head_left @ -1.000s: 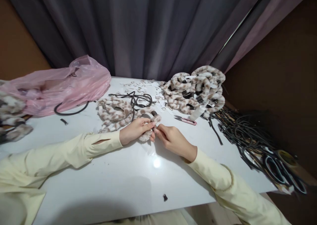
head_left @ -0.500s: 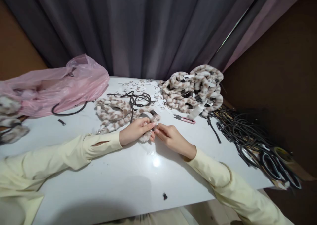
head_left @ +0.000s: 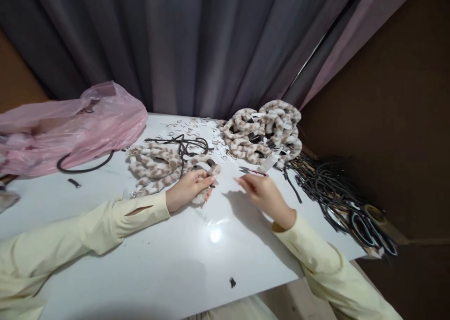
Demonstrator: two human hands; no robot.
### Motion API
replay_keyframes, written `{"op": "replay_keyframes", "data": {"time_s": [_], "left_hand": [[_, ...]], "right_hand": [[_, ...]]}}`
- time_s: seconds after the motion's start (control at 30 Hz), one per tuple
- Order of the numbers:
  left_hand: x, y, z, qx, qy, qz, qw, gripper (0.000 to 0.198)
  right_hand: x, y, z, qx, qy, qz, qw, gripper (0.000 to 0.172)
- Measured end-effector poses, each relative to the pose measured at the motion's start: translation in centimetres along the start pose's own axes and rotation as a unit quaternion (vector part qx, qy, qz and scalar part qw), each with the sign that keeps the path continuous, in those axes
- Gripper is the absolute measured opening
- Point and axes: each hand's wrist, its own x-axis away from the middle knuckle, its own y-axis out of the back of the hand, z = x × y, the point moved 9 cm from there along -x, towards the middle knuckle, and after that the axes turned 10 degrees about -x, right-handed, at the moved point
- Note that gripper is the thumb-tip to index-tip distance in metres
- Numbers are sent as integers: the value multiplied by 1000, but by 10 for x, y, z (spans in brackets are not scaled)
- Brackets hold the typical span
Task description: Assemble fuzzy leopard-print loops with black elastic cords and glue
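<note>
My left hand (head_left: 191,187) grips the end of a fluffy white-and-brown plush strap (head_left: 199,197) between thumb and fingers. A short dark tip pokes out by the thumb. The rest of this strap lies in a coil (head_left: 154,163) beyond the wrist, and a dark cord (head_left: 191,144) is tangled beside it. To the right, apart from the strap, my right hand (head_left: 263,193) is held above the table with thumb and fingers pinched. Whatever they hold, if anything, is too small to make out. Just behind that hand lie thread snips (head_left: 249,171), partly covered by it.
Several coiled plush straps (head_left: 263,132) are heaped at the back right, a white bottle (head_left: 269,162) before them. Black cords (head_left: 326,193) pile along the right edge. Small metal rings (head_left: 190,127) lie scattered at the back. A pink plastic bag (head_left: 105,123) fills the left.
My right hand has moved away from the strap, to the right and towards the thread snips. My left hand keeps its hold on the strap. The whole view has shifted slightly.
</note>
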Motion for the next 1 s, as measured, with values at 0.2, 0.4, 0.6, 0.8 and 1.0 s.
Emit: {"op": "replay_keyframes", "data": {"time_s": [0.2,0.4,0.6,0.8,1.0], "left_hand": [[-2,3,3,17,5,-5,1000,34],[-3,5,2,26,5,-12,1000,35],[-3,4,2,41,2,-13,999,35],[-3,5,2,35,-6,-15,999,36],[-4,4,2,19,-12,-8,1000,36]], "right_hand": [[26,75,-111,45,-219,-162,961,38],[-8,44,-133,-44,-181,-134,973,42],[11,46,-69,-119,-145,-119,975,43],[56,26,-4,-194,-201,-99,955,41],[56,12,14,-185,-227,-169,941,37]]}}
